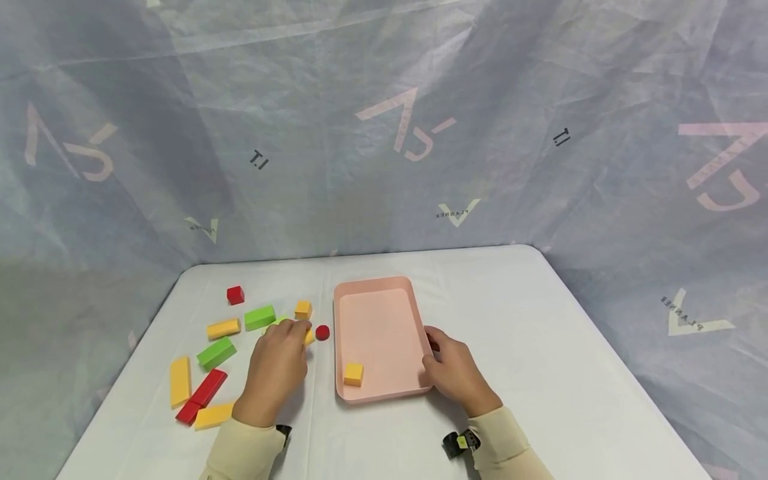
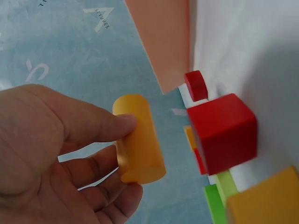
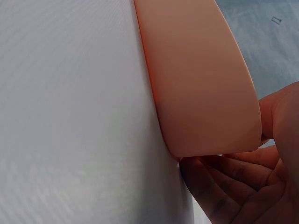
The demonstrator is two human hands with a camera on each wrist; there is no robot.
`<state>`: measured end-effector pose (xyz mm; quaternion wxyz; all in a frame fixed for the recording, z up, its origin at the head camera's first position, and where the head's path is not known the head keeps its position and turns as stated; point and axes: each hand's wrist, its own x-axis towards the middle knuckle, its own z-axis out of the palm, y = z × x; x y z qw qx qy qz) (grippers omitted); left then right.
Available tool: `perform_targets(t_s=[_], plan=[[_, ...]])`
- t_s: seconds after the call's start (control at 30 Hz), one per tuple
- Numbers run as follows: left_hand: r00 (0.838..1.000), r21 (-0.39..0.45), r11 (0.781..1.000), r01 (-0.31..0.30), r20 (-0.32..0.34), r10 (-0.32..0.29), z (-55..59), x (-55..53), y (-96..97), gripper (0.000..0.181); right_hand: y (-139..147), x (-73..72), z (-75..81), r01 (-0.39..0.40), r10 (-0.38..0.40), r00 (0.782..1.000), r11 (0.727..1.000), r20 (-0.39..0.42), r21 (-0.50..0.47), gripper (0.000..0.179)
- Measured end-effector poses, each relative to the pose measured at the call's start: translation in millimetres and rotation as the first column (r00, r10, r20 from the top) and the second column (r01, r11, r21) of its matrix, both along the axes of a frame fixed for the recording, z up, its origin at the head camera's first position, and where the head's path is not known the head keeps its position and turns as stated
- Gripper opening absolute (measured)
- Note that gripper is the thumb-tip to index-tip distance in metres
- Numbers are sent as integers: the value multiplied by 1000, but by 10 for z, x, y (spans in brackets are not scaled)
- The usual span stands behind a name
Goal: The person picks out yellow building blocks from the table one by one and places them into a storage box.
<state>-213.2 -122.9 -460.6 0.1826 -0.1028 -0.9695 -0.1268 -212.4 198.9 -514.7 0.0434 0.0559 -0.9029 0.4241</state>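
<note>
In the left wrist view, my left hand [image 1: 276,370] holds a yellow cylinder block [image 2: 140,140] between the thumb and the curled fingers. In the head view much of this cylinder is hidden behind the hand. To its right lies a pink tray [image 1: 378,327] on the white table. A yellow cube [image 1: 353,374] sits inside the tray, in its near left corner. My right hand [image 1: 459,373] grips the tray's right side near the closer corner, with the thumb at the rim and the fingers along the outer wall.
Left of the tray several blocks lie scattered: a red round block [image 1: 323,332], an orange cube [image 1: 303,309], green blocks [image 1: 260,317], a red cube [image 1: 235,295], red blocks [image 1: 210,388] and yellow blocks [image 1: 180,382]. A grey printed curtain [image 1: 384,167] hangs behind the table [image 1: 540,347].
</note>
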Motion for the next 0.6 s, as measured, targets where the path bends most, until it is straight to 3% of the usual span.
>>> perform_targets(t_s=[0.3, 0.6], plan=[[999, -13, 999, 48, 20, -47, 40, -63, 117, 37, 22, 2, -18, 7, -7, 1000, 1000, 11, 0, 52], [991, -43, 992, 123, -48, -125, 125, -118, 218, 32, -11, -4, -7, 8, -8, 1000, 1000, 16, -26, 52]])
